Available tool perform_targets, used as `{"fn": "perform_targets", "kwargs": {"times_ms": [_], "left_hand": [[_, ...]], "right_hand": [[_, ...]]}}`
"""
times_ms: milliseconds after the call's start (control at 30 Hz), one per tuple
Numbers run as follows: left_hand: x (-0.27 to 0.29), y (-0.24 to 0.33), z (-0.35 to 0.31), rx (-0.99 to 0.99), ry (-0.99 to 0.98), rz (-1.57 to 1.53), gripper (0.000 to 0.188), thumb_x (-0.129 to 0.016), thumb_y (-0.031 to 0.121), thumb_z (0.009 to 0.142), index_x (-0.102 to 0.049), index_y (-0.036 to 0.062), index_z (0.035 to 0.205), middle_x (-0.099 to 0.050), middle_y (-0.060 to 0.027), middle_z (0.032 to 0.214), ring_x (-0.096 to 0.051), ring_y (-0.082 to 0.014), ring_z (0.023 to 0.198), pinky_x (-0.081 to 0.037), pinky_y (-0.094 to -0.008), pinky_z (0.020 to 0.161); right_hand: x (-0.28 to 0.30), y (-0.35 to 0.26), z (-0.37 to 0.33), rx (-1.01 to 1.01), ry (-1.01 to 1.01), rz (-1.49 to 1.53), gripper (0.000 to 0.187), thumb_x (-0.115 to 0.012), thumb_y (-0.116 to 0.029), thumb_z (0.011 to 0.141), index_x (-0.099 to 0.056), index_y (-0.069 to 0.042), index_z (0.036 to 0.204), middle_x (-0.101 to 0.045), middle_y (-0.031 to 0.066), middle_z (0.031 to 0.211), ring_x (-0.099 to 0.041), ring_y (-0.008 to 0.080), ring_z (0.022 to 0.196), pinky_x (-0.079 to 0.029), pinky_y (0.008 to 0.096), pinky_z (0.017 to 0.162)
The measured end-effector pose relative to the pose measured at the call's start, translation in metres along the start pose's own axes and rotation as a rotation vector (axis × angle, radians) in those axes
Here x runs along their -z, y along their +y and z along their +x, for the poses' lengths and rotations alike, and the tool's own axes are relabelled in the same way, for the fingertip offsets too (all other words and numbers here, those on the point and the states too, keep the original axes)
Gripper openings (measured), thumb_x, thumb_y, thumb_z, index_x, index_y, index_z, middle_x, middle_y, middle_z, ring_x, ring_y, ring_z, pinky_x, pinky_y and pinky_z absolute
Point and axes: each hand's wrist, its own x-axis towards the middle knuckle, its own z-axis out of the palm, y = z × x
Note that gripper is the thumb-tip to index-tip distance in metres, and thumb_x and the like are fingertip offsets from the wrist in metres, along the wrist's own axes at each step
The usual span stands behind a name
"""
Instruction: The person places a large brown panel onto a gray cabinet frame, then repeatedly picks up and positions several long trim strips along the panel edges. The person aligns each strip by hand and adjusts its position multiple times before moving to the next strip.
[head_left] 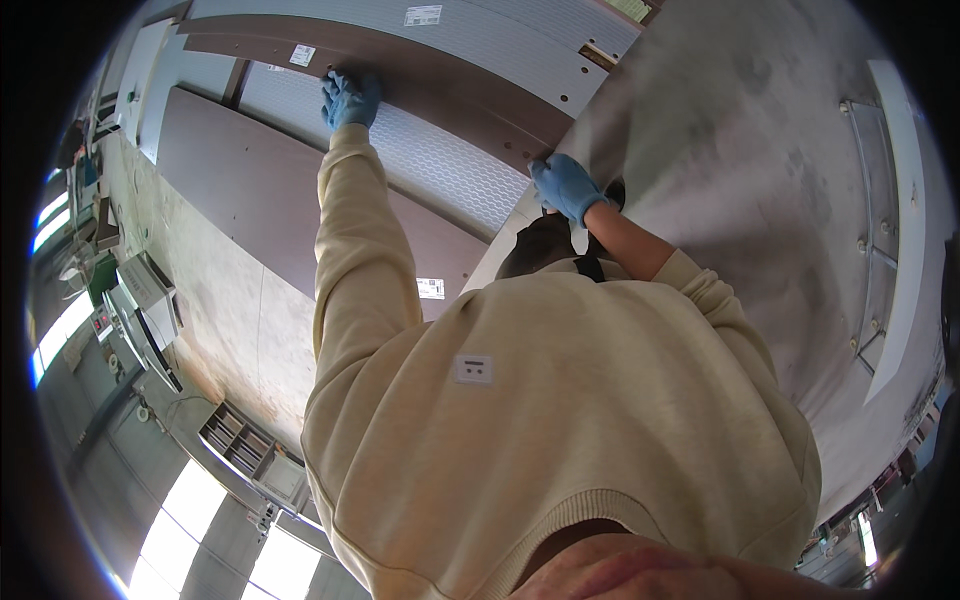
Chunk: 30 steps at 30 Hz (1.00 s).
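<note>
A long dark-brown board with small holes and a white label runs across the top of the head view. My left hand, in a blue glove, is closed with bent fingers around the board's edge, near the label. At the board's right end, my right hand, also gloved in blue, is closed on the corner; its fingertips are partly hidden. Beneath the board lies a pale blue-grey textured sheet. A wide brown panel lies at the left, below that sheet.
Another grey-blue panel with holes and a label lies beyond the board. Stained concrete floor spreads at the right, with a white-edged metal frame at its far side. Equipment and a shelf unit stand at the left.
</note>
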Motion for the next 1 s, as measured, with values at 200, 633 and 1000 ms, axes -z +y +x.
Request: {"fn": "perform_targets", "kwargs": {"times_ms": [200, 633, 1000], "left_hand": [[0.003, 0.002, 0.002, 0.019, -0.028, 0.014, 0.1, -0.045, 0.072, 0.096, -0.019, 0.0086, 0.168, -0.013, -0.0166, 0.176, -0.014, -0.0318, 0.163, -0.019, -0.0518, 0.127], [0.009, 0.027, -0.01, 0.092, -0.004, 0.07, 0.098, -0.043, 0.072, 0.097, -0.019, 0.0093, 0.169, -0.011, -0.0153, 0.177, -0.009, -0.0349, 0.163, -0.015, -0.0532, 0.128], [-0.024, 0.153, -0.222, -0.83, 0.122, -0.187, 0.099, -0.061, 0.067, 0.093, -0.027, 0.0102, 0.166, -0.027, -0.0209, 0.171, -0.017, -0.0447, 0.16, -0.013, -0.0637, 0.127]], "right_hand": [[0.008, -0.001, -0.001, 0.355, -0.035, -0.841, 0.042, -0.049, -0.037, 0.104, -0.068, -0.006, 0.084, -0.072, 0.0175, 0.083, -0.072, 0.0395, 0.087, -0.057, 0.0445, 0.074], [0.042, -0.027, -0.054, -0.188, 0.079, 0.331, 0.054, -0.06, -0.049, 0.099, -0.072, 0.003, 0.092, -0.071, 0.0181, 0.078, -0.071, 0.0329, 0.078, -0.055, 0.0438, 0.075], [0.021, 0.1, -0.182, -0.491, 0.158, 0.59, 0.053, -0.065, -0.045, 0.096, -0.069, 0.007, 0.102, -0.069, 0.0121, 0.08, -0.068, 0.0213, 0.068, -0.057, 0.0386, 0.066]]}}
